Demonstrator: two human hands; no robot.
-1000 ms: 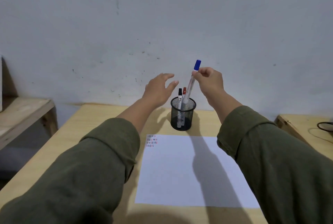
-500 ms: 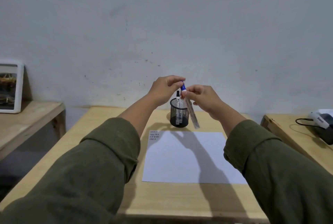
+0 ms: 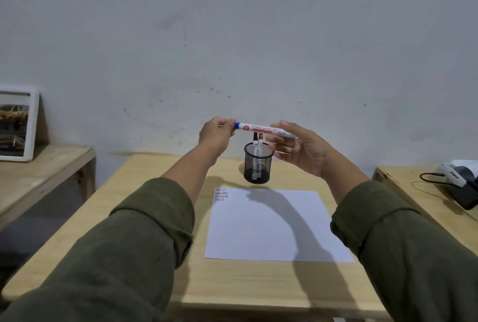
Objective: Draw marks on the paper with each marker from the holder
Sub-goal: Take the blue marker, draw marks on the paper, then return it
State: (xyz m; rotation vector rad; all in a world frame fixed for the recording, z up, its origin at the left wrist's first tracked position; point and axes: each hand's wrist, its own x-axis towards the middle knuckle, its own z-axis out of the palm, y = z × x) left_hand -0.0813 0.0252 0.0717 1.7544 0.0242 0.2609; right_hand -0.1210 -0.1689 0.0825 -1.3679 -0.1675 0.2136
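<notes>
Both hands hold the marker [image 3: 261, 130] level above the holder [image 3: 258, 166], axis left-right, blue cap leftward. Left hand [image 3: 217, 135] pinches the cap; right hand [image 3: 300, 148] seemingly pinches the barrel, fingers spread.

Left hand [image 3: 217, 135] pinched closed, right hand [image 3: 302, 149] loosely curled, both forearms raised

Two bare hands, both forearms bare below rolled-up cuffs of loose olive-green sleeves [image 3: 134, 239].
</notes>
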